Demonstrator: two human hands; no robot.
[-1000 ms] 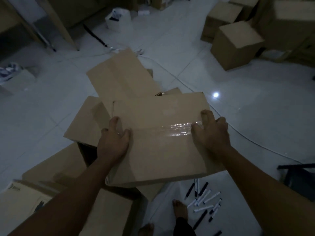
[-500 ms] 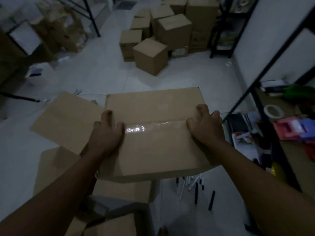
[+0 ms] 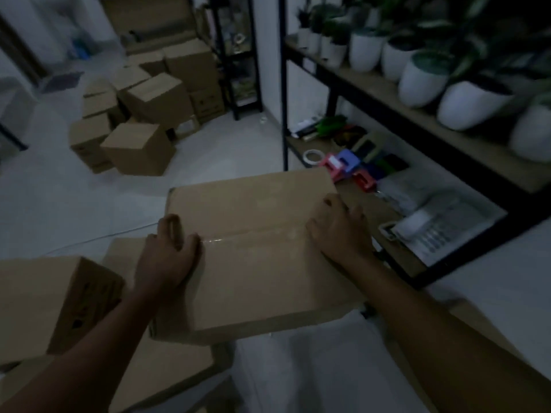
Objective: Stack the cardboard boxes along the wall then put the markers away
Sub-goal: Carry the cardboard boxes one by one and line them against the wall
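While both hands clamp taped box point(image 3: 256, 248) by its short ends, left hand point(image 3: 167, 254), right hand point(image 3: 340, 234), long axis spans between fingers; box pile point(image 3: 143, 114) lies far ahead-left.

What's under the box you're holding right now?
Under the held box, gripped by left hand and right hand, another cardboard box shows at lower left. Anything directly beneath is covered.

Dim storeroom: piled cardboard boxes point(image 3: 140, 114), metal shelving point(image 3: 387, 93).

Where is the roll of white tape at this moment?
In the head view, the white tape roll lies right of centre on the lower shelf, near its far end by the black upright, just left of the pink item.
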